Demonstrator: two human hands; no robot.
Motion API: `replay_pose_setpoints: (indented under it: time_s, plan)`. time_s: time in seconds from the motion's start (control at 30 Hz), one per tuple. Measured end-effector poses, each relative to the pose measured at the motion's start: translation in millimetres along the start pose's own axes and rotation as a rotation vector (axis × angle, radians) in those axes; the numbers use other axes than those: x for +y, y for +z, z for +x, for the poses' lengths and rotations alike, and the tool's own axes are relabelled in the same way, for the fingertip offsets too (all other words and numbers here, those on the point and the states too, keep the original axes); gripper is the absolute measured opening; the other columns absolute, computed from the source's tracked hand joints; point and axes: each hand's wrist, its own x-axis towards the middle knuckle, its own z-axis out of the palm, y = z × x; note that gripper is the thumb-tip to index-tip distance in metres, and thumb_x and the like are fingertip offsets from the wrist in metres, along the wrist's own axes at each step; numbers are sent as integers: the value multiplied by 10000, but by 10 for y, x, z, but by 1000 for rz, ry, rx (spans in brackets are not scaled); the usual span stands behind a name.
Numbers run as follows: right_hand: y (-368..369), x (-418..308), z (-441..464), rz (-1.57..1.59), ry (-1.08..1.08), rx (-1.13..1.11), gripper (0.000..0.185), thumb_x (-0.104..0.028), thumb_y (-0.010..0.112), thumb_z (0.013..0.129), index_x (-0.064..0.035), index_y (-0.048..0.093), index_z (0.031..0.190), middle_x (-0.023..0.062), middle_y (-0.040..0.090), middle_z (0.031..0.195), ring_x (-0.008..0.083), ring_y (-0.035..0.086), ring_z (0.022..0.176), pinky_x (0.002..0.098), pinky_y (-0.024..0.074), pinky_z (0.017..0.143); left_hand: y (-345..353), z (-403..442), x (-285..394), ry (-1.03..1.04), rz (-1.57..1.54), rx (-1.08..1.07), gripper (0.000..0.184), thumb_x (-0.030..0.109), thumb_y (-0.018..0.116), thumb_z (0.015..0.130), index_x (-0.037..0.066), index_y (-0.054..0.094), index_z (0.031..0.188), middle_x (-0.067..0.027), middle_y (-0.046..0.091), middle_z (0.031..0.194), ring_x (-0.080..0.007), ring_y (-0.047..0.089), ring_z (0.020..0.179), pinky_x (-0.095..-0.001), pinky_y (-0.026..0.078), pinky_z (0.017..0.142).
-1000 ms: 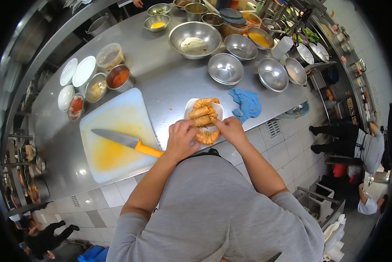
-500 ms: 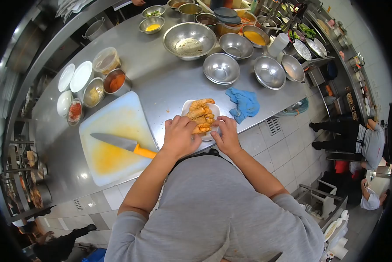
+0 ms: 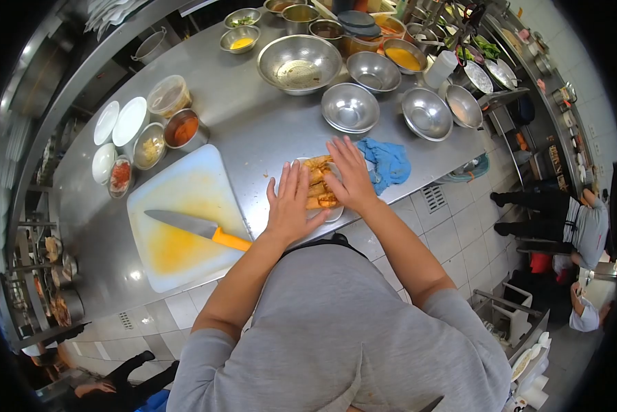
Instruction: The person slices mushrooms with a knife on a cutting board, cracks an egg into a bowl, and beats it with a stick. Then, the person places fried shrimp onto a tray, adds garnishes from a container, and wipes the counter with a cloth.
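Golden-brown, roll-like pieces of food (image 3: pixel 321 194) lie stacked on a small white plate (image 3: pixel 335 215) near the counter's front edge. At the pile's left side is my left hand (image 3: pixel 291 206), open, its fingers stretched forward. My right hand (image 3: pixel 351 180) is open on the other side, fingers extended over the pile's right edge. Both palms face the food; whether they press on it I cannot tell. Part of the plate is hidden beneath the hands. Just beyond my right hand lies a crumpled blue cloth (image 3: pixel 389 168).
A stained white cutting board (image 3: pixel 209 172) with an orange-handled knife (image 3: pixel 185 221) sits at left. Behind it stand small containers and a metal pot of red sauce (image 3: pixel 185 129). Several steel bowls (image 3: pixel 349 108) fill the far right. Other people (image 3: pixel 586 230) stand beyond the counter.
My fingers were curled around the food at its lower sides. Now both hands have opened and stretched forward, with the right hand reaching farther up along the pile.
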Motion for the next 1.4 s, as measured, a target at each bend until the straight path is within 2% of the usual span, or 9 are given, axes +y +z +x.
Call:
replay_pose_setpoints:
  time_s: [0.23,0.33,0.4,0.53,0.7,0.93,1.13,1.23,1.4]
  plan:
    - [-57,35,540,-167,659,-587,517,-454,632,993,-39,718,1289,234,592,1422,435,505,1356,572,370,1149,182,25,-62,-173,43,-62,1169,680,720,851,16,205,1663,-238,254,1707,-414,157,1614,-732,178,1201]
    - [-88,252,392,35,496,-597,402,-386,685,979,-88,737,1245,215,624,1335,381,527,1336,523,412,1129,180,-16,-87,-191,-15,-55,1156,666,722,857,15,207,1661,-234,277,1694,-422,165,1609,-740,215,1185]
    - [-158,258,293,696,725,-514,361,-279,734,964,-97,700,1274,98,671,1231,242,576,1227,372,449,1079,193,-41,-101,-171,-70,-53,1150,660,727,856,13,216,1657,-235,291,1686,-430,171,1605,-741,235,1176]
    - [234,556,-85,691,659,-373,305,-172,721,973,-106,665,1265,57,617,1278,180,542,1209,328,446,1063,289,-55,-168,-132,-119,50,1137,638,751,849,4,239,1642,-242,319,1662,-466,208,1581,-749,243,1166]
    - [324,512,-148,394,497,-202,342,-113,738,917,-189,668,1243,182,522,1458,385,497,1347,444,408,1151,205,58,-153,-159,-104,55,1172,629,787,814,-3,242,1637,-243,313,1667,-479,207,1577,-740,227,1182]
    - [159,471,-80,228,470,-302,337,-142,742,918,-203,678,1243,199,491,1514,424,460,1411,462,375,1192,118,77,-201,-128,-128,-24,1258,656,855,711,-18,299,1616,-260,368,1640,-455,273,1567,-710,215,1212]
    - [46,123,30,673,424,-301,611,-388,687,968,-139,553,1509,228,428,1598,408,391,1499,495,297,1243,181,110,-255,-103,-241,-38,1368,660,917,596,-14,299,1612,-272,368,1639,-448,316,1550,-650,233,1243]
    - [108,-45,-104,254,88,-289,914,-607,626,943,-63,356,1626,236,464,1574,449,398,1485,674,197,1226,175,114,-278,-11,-292,-6,1482,674,939,534,-8,224,1640,-289,343,1648,-462,336,1536,-592,255,1263]
    - [188,-49,-241,171,68,-191,894,-566,637,955,-12,369,1603,268,457,1572,467,407,1478,624,234,1238,257,100,-323,132,-320,38,1630,696,956,457,-25,118,1656,-316,311,1650,-468,333,1532,-527,254,1288]
